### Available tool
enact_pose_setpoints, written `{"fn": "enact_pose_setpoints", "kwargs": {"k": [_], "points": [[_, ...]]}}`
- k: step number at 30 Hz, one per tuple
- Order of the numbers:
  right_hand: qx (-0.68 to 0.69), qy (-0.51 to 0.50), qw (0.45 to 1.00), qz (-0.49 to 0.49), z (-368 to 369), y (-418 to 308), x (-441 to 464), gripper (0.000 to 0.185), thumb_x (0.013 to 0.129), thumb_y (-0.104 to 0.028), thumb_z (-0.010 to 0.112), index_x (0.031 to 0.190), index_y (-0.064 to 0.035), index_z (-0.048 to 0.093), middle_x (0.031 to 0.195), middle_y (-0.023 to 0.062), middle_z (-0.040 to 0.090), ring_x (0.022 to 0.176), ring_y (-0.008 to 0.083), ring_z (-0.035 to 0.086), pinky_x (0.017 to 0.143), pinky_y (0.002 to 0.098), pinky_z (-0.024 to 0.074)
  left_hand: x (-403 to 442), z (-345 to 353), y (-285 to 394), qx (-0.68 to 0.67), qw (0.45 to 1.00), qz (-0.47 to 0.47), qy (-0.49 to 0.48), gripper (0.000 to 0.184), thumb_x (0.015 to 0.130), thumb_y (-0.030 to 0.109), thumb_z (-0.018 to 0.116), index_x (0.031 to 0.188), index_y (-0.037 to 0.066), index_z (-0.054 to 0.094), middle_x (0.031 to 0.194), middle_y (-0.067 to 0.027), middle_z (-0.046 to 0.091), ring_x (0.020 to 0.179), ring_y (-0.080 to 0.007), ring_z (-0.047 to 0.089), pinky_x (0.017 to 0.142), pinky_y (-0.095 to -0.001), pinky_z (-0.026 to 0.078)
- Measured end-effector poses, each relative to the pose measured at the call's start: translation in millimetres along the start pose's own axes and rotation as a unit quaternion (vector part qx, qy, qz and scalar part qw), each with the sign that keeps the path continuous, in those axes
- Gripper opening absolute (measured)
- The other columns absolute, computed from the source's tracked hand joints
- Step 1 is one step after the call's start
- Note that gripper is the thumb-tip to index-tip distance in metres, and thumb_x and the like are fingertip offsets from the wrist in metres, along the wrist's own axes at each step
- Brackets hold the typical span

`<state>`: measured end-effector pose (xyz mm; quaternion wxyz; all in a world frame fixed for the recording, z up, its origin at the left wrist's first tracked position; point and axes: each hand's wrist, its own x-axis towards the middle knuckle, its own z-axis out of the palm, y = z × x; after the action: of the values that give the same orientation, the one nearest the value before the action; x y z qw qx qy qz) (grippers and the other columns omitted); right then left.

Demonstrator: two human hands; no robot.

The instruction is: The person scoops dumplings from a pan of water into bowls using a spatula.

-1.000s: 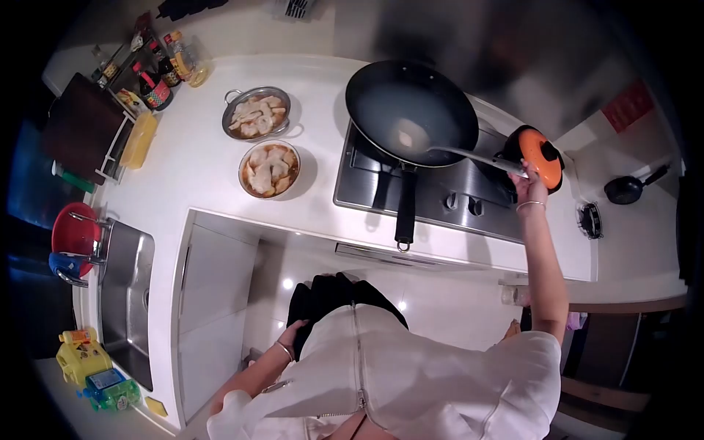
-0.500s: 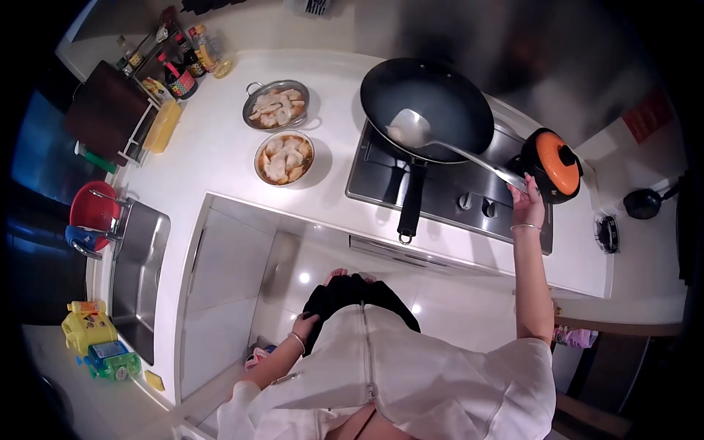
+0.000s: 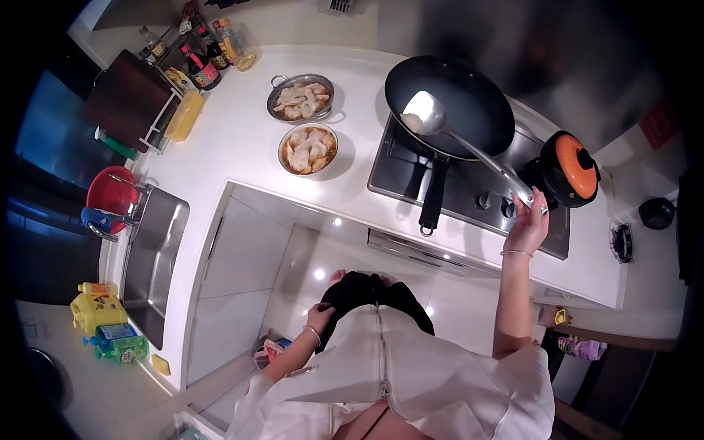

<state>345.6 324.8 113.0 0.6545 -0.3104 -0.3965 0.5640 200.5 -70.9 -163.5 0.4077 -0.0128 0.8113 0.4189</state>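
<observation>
My right hand (image 3: pixel 529 221) is closed around the handle end of a long metal wok spatula (image 3: pixel 477 152). The spatula's wide head is over the near left rim of a black wok (image 3: pixel 477 95), and a small pale piece, like a dumpling (image 3: pixel 412 122), rests at its edge. The wok sits on the gas stove (image 3: pixel 469 192) with its black handle pointing toward me. Down by my black trousers hangs my left hand (image 3: pixel 320 317), loosely open with nothing seen in it; its fingers show only in part. Left of the stove are a metal pan (image 3: pixel 277 110) and a bowl (image 3: pixel 281 155), both filled with dumplings in brownish broth.
A black pot with an orange lid (image 3: pixel 574 169) stands right of the wok. Sauce bottles (image 3: pixel 202 72), a yellow box (image 3: pixel 185 116) and a dark cutting board (image 3: pixel 132 101) are at the back left. The sink (image 3: pixel 155 264) with a red basin (image 3: pixel 110 192) is further left.
The spatula has risen from inside the wok to its near left rim, carrying the pale piece. My right hand has tilted and dropped slightly. The whole view has shifted a little to the right.
</observation>
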Motion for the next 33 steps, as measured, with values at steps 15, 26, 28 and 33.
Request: {"fn": "enact_pose_setpoints", "kwargs": {"k": [15, 26, 28, 33], "points": [[0.062, 0.107, 0.992, 0.028, 12.2, 17.2, -37.8, 0.023, 0.077, -0.010, 0.047, 0.092, 0.0079, 0.045, 0.085, 0.0096, 0.048, 0.068, 0.0217, 0.053, 0.067, 0.0300, 0.0492, 28.7, -46.8, 115.0, -0.254, 0.937, 0.238, 0.033, 0.025, 0.070, 0.003, 0.052, 0.094, 0.003, 0.044, 0.107, -0.0100, 0.039, 0.097, -0.0181, 0.044, 0.077, -0.0274, 0.039], [0.037, 0.056, 0.988, 0.141, 75.4, -33.9, -79.7, 0.018, 0.078, -0.006, 0.044, 0.091, 0.0069, 0.047, 0.086, 0.0172, 0.052, 0.080, 0.0291, 0.053, 0.075, 0.0288, 0.0465, 57.4, -121.5, 131.3, -0.252, 0.908, 0.324, 0.078, 0.022, 0.075, -0.001, 0.044, 0.096, 0.002, 0.039, 0.104, -0.0097, 0.042, 0.096, -0.0155, 0.043, 0.083, -0.0255, 0.034], [0.045, 0.055, 0.983, 0.168, 81.5, -27.7, -92.1, 0.018, 0.078, -0.006, 0.044, 0.091, 0.0065, 0.047, 0.086, 0.0185, 0.052, 0.080, 0.0294, 0.053, 0.075, 0.0289, 0.0465, 64.0, -129.9, 123.0, -0.260, 0.906, 0.325, 0.077, 0.021, 0.075, -0.001, 0.044, 0.096, 0.002, 0.039, 0.103, -0.0096, 0.043, 0.096, -0.0155, 0.043, 0.083, -0.0257, 0.034], [0.081, 0.038, 0.974, 0.207, 91.2, 10.4, -123.4, 0.018, 0.077, -0.006, 0.046, 0.091, 0.0053, 0.046, 0.088, 0.0158, 0.052, 0.082, 0.0317, 0.052, 0.074, 0.0303, 0.0472, 69.2, -146.7, 106.9, -0.261, 0.911, 0.303, 0.098, 0.018, 0.072, 0.001, 0.050, 0.090, 0.005, 0.046, 0.104, -0.0087, 0.036, 0.089, -0.0164, 0.046, 0.078, -0.0274, 0.038]]}}
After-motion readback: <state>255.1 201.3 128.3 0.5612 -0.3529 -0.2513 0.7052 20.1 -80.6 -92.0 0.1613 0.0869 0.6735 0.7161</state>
